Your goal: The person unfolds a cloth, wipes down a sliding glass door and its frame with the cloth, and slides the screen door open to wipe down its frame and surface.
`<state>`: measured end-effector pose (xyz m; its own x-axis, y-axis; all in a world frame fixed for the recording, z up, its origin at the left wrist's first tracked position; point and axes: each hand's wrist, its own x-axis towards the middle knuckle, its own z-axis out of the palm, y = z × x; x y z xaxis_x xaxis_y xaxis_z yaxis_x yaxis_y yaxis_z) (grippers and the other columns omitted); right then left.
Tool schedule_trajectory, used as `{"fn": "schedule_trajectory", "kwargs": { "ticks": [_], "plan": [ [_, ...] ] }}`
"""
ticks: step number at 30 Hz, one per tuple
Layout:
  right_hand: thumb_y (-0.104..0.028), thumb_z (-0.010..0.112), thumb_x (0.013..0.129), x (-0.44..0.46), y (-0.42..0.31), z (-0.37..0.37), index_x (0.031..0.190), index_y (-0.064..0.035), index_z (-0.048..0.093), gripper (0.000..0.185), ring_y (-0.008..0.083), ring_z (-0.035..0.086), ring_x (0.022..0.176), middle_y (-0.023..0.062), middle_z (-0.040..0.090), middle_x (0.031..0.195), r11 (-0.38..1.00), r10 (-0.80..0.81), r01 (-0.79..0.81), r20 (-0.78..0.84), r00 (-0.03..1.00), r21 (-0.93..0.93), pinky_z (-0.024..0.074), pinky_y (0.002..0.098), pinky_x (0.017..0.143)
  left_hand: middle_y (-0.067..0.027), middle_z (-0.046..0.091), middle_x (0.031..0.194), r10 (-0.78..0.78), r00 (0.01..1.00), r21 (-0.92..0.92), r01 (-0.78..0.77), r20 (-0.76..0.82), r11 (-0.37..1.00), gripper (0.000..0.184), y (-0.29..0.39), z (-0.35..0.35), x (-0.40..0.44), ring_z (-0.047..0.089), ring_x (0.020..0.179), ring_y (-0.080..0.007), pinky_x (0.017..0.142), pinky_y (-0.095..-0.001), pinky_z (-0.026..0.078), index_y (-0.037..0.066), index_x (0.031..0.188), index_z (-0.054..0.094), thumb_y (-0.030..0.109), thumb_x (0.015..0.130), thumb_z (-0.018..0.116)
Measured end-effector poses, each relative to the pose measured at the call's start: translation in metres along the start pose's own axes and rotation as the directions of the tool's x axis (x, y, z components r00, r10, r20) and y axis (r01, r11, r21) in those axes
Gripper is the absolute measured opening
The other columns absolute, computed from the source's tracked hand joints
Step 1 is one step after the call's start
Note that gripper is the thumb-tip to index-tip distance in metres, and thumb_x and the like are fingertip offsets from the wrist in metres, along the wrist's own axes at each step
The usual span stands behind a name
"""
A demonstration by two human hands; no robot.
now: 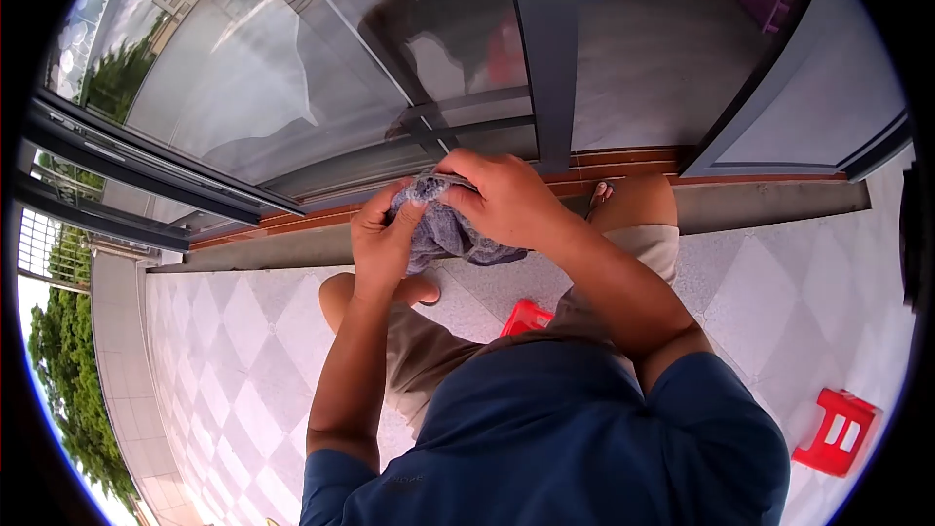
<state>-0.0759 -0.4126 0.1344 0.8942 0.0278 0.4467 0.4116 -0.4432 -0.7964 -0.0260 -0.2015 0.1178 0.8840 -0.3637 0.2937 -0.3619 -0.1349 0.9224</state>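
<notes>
A crumpled grey cloth hangs between my two hands in front of the glass. My left hand pinches its left edge, thumb on the near side. On the other side, my right hand grips the top of the cloth with fingers and thumb closed on it. The lower folds of the cloth dangle loose below the hands. Part of the cloth is hidden behind my fingers.
A framed glass panel stands ahead, with an open doorway to its right and a grey door. A red plastic stool is at the lower right; another red object sits between my legs on the tiled floor.
</notes>
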Motion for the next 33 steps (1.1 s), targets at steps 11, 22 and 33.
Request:
{"fn": "schedule_trajectory", "kwargs": {
  "ticks": [11,22,33],
  "plan": [
    [-0.009,0.071,0.096,-0.003,0.001,-0.085,0.125,-0.0011,0.067,0.03,0.0171,0.068,0.095,0.0058,0.075,0.106,0.955,0.217,-0.262,0.276,0.936,0.141,0.0536,0.0332,0.087,-0.0101,0.079,0.111,-0.524,0.848,-0.018,0.527,0.077,0.85,0.026,-0.051,-0.067,-0.022,0.073,0.094,-0.0182,0.087,-0.0353,0.058,-0.001,0.12,0.075,0.011,0.097,0.077],
    [-0.019,0.066,0.105,-0.035,0.063,0.021,0.139,0.0012,0.06,0.04,0.0241,0.073,0.112,0.0146,0.073,0.126,-0.418,0.426,-0.132,0.322,0.845,0.899,0.0577,0.0371,0.102,-0.0063,0.075,0.12,-0.299,0.954,-0.169,0.299,0.028,0.939,0.048,-0.009,-0.033,0.053,0.07,0.106,-0.014,0.099,-0.0289,0.052,0.002,0.142,0.068,0.01,0.096,0.079],
    [-0.02,0.063,0.107,-0.042,0.116,-0.03,0.14,-0.0021,0.059,0.039,0.0249,0.072,0.11,0.0135,0.073,0.123,0.447,0.718,-0.261,-0.169,0.675,0.856,0.0575,0.0373,0.1,-0.0155,0.077,0.11,-0.022,0.998,0.824,0.057,-0.054,0.564,0.032,-0.128,-0.134,-0.047,0.076,0.096,-0.0312,0.087,-0.0413,0.06,0.007,0.126,0.075,0.019,0.095,0.076]
  ]
}}
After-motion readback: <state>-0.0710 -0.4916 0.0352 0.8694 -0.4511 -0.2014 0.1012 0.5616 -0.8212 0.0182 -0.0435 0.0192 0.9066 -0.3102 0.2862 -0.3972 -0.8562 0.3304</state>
